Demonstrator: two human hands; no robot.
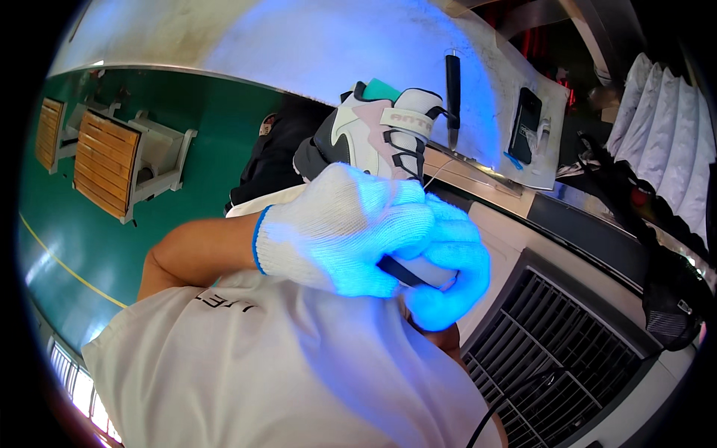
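A white, grey and pale pink sneaker [366,138] with dark laces lies in front of me, its collar pointing away and a green piece showing in the opening. My left hand [336,231], in a white knit glove with a blue cuff edge, is closed over the front of the sneaker. Close against it, my right hand [452,261], also gloved, curls its fingers round the near end. A pale and dark part shows between the hands, apparently the toe. Blue light falls on both gloves. Gloved fingers hide much of the shoe's front.
On the metal worktop [336,45] lie a black-handled tool [453,97] and a dark phone [526,123]. To the right are a black grille [560,336], a black cable [508,392] and a black mesh bag [668,299]. Wood-slatted seats [108,164] stand on the green floor at left.
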